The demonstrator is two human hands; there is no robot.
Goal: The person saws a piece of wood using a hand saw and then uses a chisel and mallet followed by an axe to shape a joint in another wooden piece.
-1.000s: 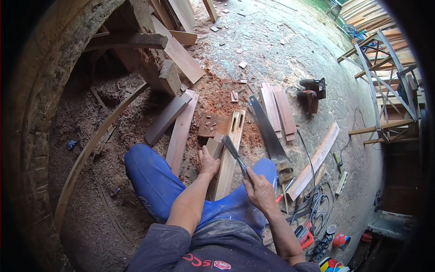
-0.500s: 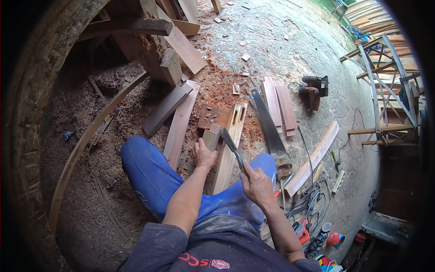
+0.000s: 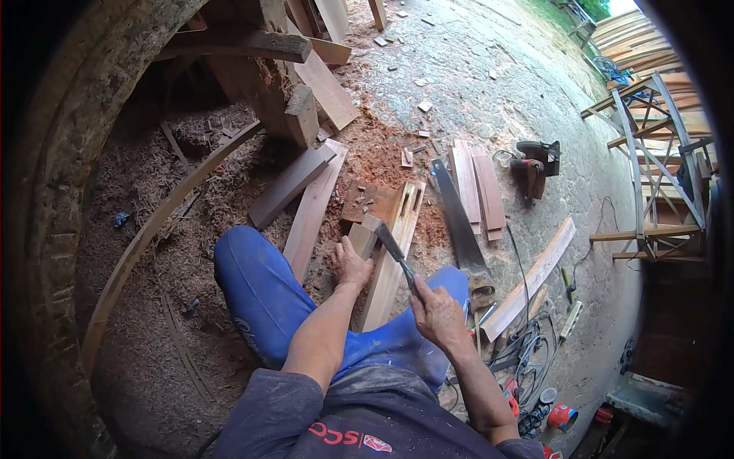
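My left hand (image 3: 352, 265) is closed around a short squared wooden block (image 3: 362, 240), holding it between my knees. In my right hand (image 3: 439, 315) is a wide-bladed chisel (image 3: 392, 245), gripped by its handle. Its flat metal blade points up and left, with the tip beside the far end of the block; whether it touches the wood I cannot tell. Just right of the block lies a longer pale timber (image 3: 391, 264) with narrow slots cut near its far end. A reddish wooden piece (image 3: 363, 200) with small chips on it sits beyond the block.
A handsaw (image 3: 459, 222) and reddish boards (image 3: 483, 183) lie to the right, near a circular saw (image 3: 535, 168). Tangled cables (image 3: 527, 359) and a long plank (image 3: 529, 281) are by my right knee. More boards (image 3: 315, 214) lie left, among shavings (image 3: 191, 283).
The whole view has shifted a little, moving the scene rightward and down. The chisel tip sits slightly nearer the block's far end; both grips stay the same.
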